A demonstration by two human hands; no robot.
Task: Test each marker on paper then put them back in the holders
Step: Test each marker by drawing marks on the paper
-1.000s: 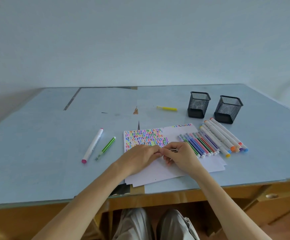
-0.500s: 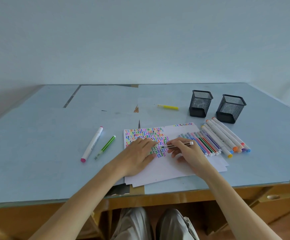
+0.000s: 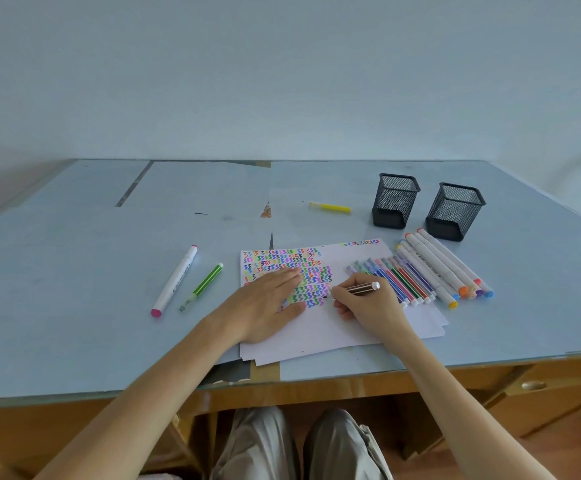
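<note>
I'm logging, big to small: desk (image 3: 74,306), blue top. Paper (image 3: 316,334) lying centre, squiggles covering upper left. Two mesh holders (image 3: 395,199) standing rear R. Marker row (image 3: 420,275) lying R of paper. L hand (image 3: 264,306) pressing paper, fingers flat. R hand (image 3: 368,306) pinching brown marker (image 3: 363,288), tip touching paper.

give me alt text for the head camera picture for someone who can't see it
A right hand draws with a brown-striped marker on scribble-covered paper that the flat left hand steadies. More markers lie beside two black mesh holders.
</note>
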